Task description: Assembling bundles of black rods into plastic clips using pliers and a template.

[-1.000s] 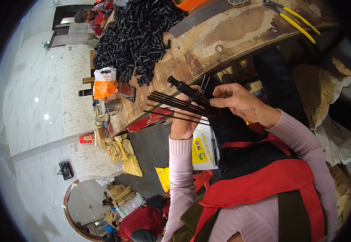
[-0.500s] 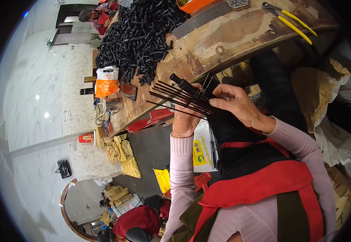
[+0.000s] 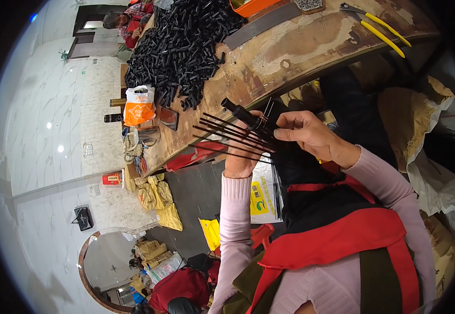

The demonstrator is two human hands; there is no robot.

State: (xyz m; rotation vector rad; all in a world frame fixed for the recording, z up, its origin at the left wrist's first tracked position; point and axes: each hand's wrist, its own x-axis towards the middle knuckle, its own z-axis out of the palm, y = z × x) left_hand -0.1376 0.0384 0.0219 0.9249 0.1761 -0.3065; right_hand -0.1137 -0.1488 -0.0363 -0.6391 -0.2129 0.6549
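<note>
My left hand (image 3: 240, 159) is closed around several thin black rods (image 3: 227, 129), which fan out to the left past its fingers. A black tubular piece (image 3: 240, 111) with a stepped, narrower end sticks up over the same hand, and a few thin pins (image 3: 268, 107) stand out beside it. My right hand (image 3: 316, 137) is just right of the tube's lower part, thumb and forefinger pinched together. What lies between those fingertips is too small to make out. Dark cloth below hides the rods' lower ends.
A large heap of short black tubes (image 3: 185, 47) covers the far left of the wooden table (image 3: 311, 44). Yellow-handled pliers (image 3: 382, 36), a flat grey bar (image 3: 263, 25) and an orange box (image 3: 253, 6) lie there. A paper sack (image 3: 421, 136) stands right. Another person (image 3: 128, 23) sits beyond.
The tubular piece and rods have turned slightly in my left hand, and the rods spread differently. My right hand has shifted a little to the right, fingers still pinched.
</note>
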